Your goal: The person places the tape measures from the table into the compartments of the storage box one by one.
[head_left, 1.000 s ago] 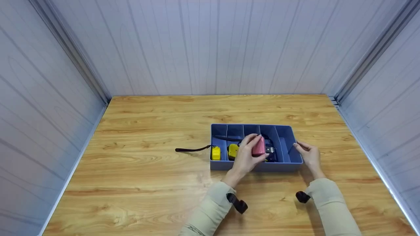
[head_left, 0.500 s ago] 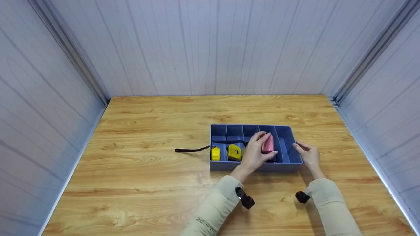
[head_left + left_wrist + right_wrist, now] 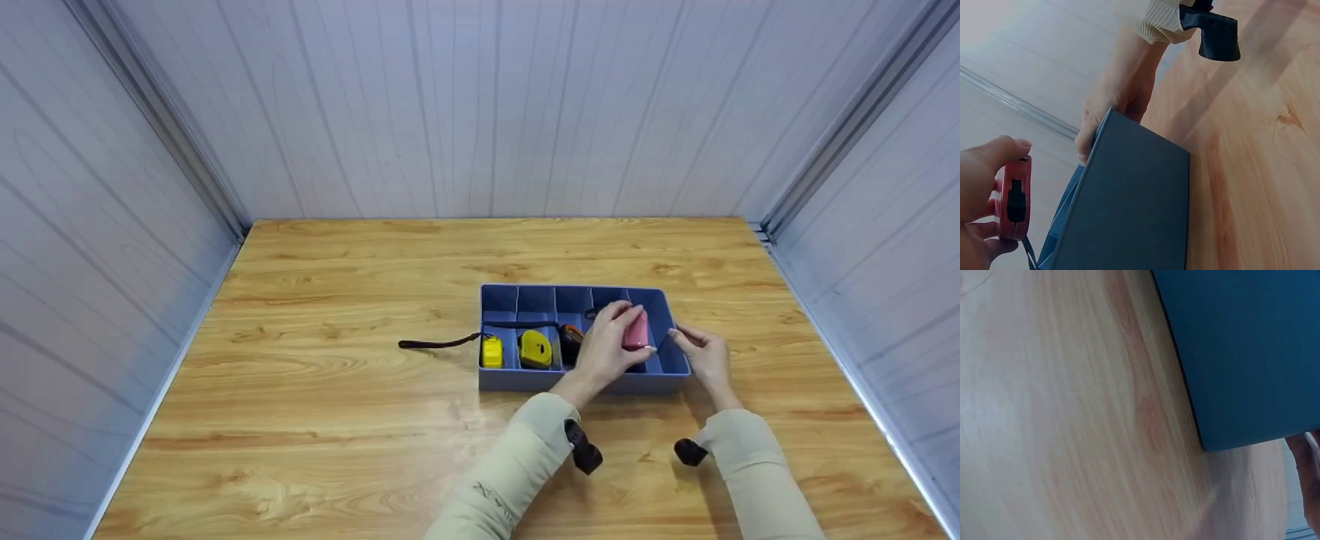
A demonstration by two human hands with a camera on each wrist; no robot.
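My left hand (image 3: 606, 346) pinches a pink tape measure (image 3: 637, 330) between thumb and fingers, over the right part of a blue divided box (image 3: 570, 383). In the left wrist view the tape measure (image 3: 1023, 185) shows a black lock button and a dark strap hanging below. My right hand (image 3: 706, 358) grips the box's right end wall, thumb over the rim; in the right wrist view only part of this hand (image 3: 1309, 486) shows past the box corner. What lies under the left hand in the fourth compartment is mostly hidden.
Left compartments hold a small yellow tape measure (image 3: 491, 352), a bigger yellow tape measure (image 3: 535, 349) and a black-and-orange one (image 3: 570, 343). A black wrist strap (image 3: 439, 344) hangs over the box's left side onto the wooden table (image 3: 315, 420). Pale panels (image 3: 487, 112) enclose the table.
My left hand has carried the pink tape measure rightward across the box, uncovering the bigger yellow tape measure and the black-and-orange one. The right hand has stayed on the end wall.
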